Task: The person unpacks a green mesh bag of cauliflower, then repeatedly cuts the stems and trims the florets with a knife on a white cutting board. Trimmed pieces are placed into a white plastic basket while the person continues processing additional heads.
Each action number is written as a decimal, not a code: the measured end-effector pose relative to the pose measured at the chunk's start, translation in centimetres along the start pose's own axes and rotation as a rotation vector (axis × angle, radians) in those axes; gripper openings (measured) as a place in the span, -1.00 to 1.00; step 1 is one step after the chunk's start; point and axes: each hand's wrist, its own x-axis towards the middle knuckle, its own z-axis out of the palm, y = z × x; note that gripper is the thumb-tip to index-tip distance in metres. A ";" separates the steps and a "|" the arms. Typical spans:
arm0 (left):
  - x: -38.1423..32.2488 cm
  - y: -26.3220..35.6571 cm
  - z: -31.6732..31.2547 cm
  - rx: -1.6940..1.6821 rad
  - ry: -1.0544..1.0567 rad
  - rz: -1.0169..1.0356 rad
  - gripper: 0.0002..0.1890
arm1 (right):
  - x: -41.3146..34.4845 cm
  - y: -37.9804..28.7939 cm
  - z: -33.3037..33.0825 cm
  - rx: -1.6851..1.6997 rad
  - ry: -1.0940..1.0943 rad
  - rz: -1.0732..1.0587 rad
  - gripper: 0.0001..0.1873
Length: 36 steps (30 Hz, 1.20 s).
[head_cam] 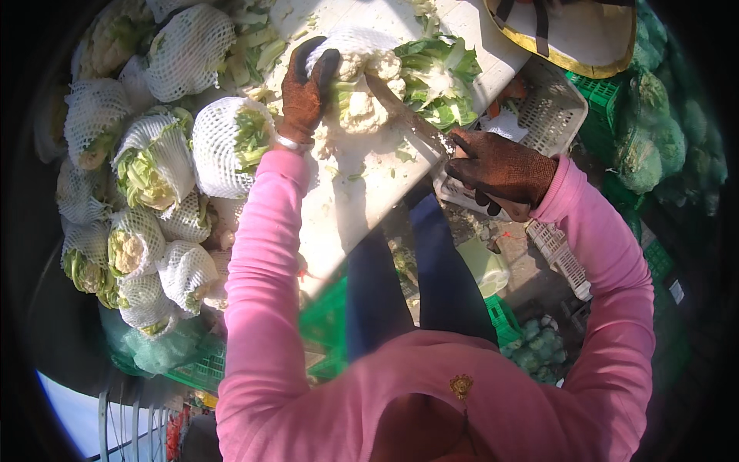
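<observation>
My left hand [309,86], in a brown and black work glove, grips a cauliflower [362,110] partly covered by a white foam net sleeve [364,41]. In my right hand [502,167], gloved alike, is a knife [407,115] with a broad blade flecked with white bits. The blade's tip meets the cauliflower's florets; how deep it goes is hard to tell. Just right of the cauliflower lie cut green leaves with a pale stalk [441,81]. Beneath them is a white tabletop [329,231] strewn with small crumbs.
Several net-sleeved cauliflowers [156,159] are piled at the left, one [231,147] close to my left wrist. Leaf trimmings [260,52] lie behind. Beyond the table's right edge stands a pale plastic crate [554,107]. Green net bags of produce [652,133] and a yellow-rimmed item [568,40] are farther right.
</observation>
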 end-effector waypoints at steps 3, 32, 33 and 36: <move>-0.4 0.2 0.2 0.102 0.019 0.071 -0.61 | 3.4 -1.8 -1.3 -0.202 -0.154 -0.239 -0.78; 5.8 -1.1 -1.0 0.446 -0.250 0.079 -0.49 | 7.9 -6.8 -0.3 -1.058 -0.059 -0.412 -0.86; 5.9 -1.3 -1.1 0.516 -0.158 0.125 -0.45 | 7.9 -7.0 0.5 -0.726 0.043 -0.197 -0.82; 5.3 -0.6 -1.9 0.511 0.054 0.058 -0.46 | 1.4 -5.2 0.3 -0.742 0.201 -0.081 -0.66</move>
